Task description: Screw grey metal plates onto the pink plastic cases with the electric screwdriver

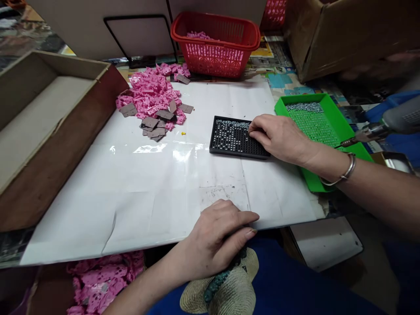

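Observation:
My right hand (282, 136) is over the right side of a black perforated tray (239, 154), its thumb and fingertips pinched together. Whatever is between them is too small or hidden to make out. Small silvery screws (231, 124) stand in many of the tray's holes and lie heaped along its far edge. At the table's front edge rests my left hand (223, 232), holding nothing, its index finger and thumb stretched out to the right. Left of the tray lie a pile of pink plastic parts (151, 94), several grey-brown plates (154, 127) and a tiny yellow piece (183, 133).
Behind the tray stands a red basket (215, 57) with pink parts. A green tray (315, 175) with more screws is beyond my right wrist, beside a power screwdriver (387, 124). A shallow box (62, 118) borders the left; a cardboard box (315, 39) stands back right.

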A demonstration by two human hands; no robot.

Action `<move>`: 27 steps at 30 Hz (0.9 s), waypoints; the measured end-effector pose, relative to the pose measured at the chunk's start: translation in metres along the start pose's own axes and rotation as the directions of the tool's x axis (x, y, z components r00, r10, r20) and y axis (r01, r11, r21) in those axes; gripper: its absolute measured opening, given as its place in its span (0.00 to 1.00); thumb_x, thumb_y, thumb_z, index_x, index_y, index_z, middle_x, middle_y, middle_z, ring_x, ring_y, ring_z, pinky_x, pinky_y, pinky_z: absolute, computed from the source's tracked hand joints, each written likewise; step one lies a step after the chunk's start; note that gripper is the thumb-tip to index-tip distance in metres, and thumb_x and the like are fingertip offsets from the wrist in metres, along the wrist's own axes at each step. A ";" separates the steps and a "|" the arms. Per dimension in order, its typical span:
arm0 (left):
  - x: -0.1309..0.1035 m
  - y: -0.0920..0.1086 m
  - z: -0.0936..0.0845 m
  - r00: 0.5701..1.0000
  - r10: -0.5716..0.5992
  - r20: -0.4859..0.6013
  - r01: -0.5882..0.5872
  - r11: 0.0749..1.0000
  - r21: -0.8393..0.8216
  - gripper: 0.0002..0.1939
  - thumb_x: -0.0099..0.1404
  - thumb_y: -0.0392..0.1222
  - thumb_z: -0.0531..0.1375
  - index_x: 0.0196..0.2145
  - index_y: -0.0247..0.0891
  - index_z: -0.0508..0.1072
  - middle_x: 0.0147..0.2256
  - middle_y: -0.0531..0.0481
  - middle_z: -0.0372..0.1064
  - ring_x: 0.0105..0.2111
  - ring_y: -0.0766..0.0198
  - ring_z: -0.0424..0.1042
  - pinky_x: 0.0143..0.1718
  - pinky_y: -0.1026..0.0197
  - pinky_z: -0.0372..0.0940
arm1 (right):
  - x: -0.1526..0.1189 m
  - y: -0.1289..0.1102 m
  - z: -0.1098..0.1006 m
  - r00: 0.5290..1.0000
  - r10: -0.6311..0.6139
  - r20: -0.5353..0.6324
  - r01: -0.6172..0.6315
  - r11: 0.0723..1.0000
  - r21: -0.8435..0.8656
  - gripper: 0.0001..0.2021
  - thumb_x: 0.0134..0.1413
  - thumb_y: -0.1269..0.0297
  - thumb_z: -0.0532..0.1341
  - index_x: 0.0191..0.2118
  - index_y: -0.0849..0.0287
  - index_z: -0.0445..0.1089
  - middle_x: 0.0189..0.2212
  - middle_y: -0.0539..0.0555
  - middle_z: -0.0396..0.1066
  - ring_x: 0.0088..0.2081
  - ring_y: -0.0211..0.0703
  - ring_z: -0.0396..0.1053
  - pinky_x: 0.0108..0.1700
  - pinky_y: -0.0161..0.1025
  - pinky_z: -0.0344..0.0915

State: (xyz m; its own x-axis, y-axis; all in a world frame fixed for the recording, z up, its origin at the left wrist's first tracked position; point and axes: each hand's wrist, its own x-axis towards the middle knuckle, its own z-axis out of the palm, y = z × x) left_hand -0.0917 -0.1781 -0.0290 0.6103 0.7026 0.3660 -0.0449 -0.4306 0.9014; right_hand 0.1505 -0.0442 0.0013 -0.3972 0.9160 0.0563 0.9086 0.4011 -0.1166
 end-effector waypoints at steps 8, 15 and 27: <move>0.000 0.001 -0.002 1.000 -0.007 0.003 0.007 1.000 0.000 0.12 0.72 0.33 0.57 0.52 0.34 0.70 0.34 0.48 0.73 0.34 0.64 0.69 0.38 0.60 0.64 | -0.004 -0.005 -0.007 1.000 0.006 -0.001 -0.006 0.997 0.082 0.08 0.61 0.68 0.55 0.39 0.58 0.72 0.40 0.57 0.75 0.42 0.48 0.72 0.45 0.44 0.66; 0.000 0.001 -0.002 1.000 -0.012 0.008 0.012 1.000 -0.010 0.12 0.71 0.32 0.58 0.51 0.32 0.71 0.34 0.48 0.73 0.35 0.64 0.69 0.38 0.60 0.63 | -0.012 -0.006 -0.009 0.998 -0.039 -0.059 0.041 0.998 0.041 0.10 0.63 0.68 0.55 0.43 0.58 0.73 0.42 0.56 0.74 0.43 0.47 0.72 0.44 0.43 0.66; 0.000 0.000 0.000 1.000 -0.021 -0.020 0.021 1.000 -0.008 0.11 0.70 0.30 0.58 0.50 0.29 0.72 0.33 0.47 0.73 0.35 0.65 0.69 0.38 0.60 0.63 | -0.003 -0.019 -0.009 0.995 0.003 0.101 0.007 0.995 -0.103 0.08 0.64 0.66 0.57 0.38 0.58 0.74 0.40 0.54 0.74 0.41 0.44 0.70 0.37 0.40 0.57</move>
State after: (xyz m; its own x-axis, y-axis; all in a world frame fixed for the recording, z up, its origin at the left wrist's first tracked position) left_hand -0.0913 -0.1784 -0.0288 0.5955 0.7225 0.3513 -0.0384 -0.4111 0.9108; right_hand 0.1361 -0.0544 0.0123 -0.4051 0.9132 -0.0443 0.9143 0.4049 -0.0135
